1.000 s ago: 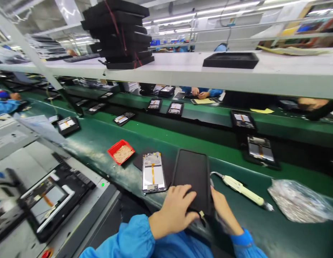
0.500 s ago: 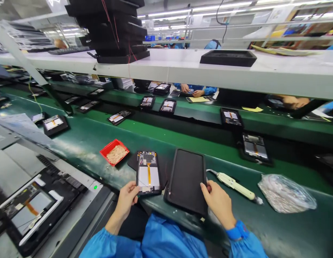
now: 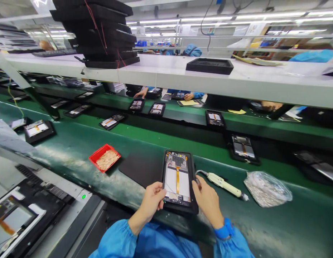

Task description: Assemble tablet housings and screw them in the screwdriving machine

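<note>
An opened tablet (image 3: 170, 181), with its circuit board, white battery and orange ribbon cable showing, lies in or on a black tray (image 3: 193, 200) at the bench's front edge. My left hand (image 3: 151, 199) pinches the tablet's lower left corner between thumb and fingers. On the tray's right side, my right hand (image 3: 207, 199) grips the edge, thumb on top and fingers partly hidden. Left of the tray a dark flat mat (image 3: 141, 167) lies on the green bench. A pale electric screwdriver (image 3: 224, 182) rests just right of my right hand.
A red bin (image 3: 93, 159) of small tan pieces stands left. A clear bag (image 3: 267, 190) of small parts lies right. Beyond, several opened tablets sit along the green conveyor (image 3: 145, 134). A white shelf (image 3: 155, 77) crosses above, bearing stacked black trays (image 3: 102, 39). A co-worker's hands show beneath it.
The tablet has moved right, from the dark mat onto the black tray, with my left hand holding it. My right hand stays on the tray's edge. The view has shifted slightly right.
</note>
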A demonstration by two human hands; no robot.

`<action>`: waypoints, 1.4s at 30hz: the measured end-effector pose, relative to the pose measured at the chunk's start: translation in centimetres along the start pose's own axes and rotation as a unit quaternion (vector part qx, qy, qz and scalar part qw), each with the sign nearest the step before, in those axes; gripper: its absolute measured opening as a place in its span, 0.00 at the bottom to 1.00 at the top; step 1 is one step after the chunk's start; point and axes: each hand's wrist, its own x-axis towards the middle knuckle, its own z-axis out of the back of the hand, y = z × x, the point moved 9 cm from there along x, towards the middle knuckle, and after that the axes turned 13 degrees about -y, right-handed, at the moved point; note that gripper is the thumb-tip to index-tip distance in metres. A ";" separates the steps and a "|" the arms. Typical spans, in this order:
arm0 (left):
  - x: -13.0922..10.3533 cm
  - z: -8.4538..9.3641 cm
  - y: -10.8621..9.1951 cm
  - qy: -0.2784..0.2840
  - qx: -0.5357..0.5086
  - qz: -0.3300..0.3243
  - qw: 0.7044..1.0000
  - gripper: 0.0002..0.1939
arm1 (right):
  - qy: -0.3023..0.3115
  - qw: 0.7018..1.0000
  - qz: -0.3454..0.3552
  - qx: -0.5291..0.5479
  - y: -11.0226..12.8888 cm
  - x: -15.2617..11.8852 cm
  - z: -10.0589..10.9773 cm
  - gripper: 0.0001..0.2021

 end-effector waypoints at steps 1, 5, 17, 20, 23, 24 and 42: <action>0.2 -0.3 0.1 0.001 0.039 -0.010 0.999 0.19 | -0.002 0.998 -0.012 0.062 -0.3 0.1 0.1 0.24; -0.4 2.2 -2.7 -0.110 0.232 -0.181 0.949 0.15 | 0.026 0.948 -0.104 0.299 -2.0 -0.1 -1.2 0.32; 1.3 4.5 -0.9 -0.043 -0.021 0.037 0.998 0.26 | 0.215 0.845 -0.202 0.447 0.3 -3.4 -2.7 0.39; 1.8 5.9 -2.2 -0.072 -0.073 0.033 0.994 0.26 | 0.118 0.900 -0.167 0.384 -3.7 -1.0 0.0 0.34; 2.7 6.2 -2.5 -0.064 -0.105 0.043 0.991 0.26 | 0.004 0.934 -0.133 0.332 -6.9 0.8 1.5 0.27; 3.0 6.2 -2.2 -0.062 -0.116 0.051 0.990 0.27 | 0.001 0.939 -0.125 0.320 -7.2 1.1 1.0 0.26; 7.5 1.4 -5.8 0.011 -0.104 -0.048 0.993 0.31 | 0.162 0.795 -0.139 0.567 5.2 8.4 -4.6 0.23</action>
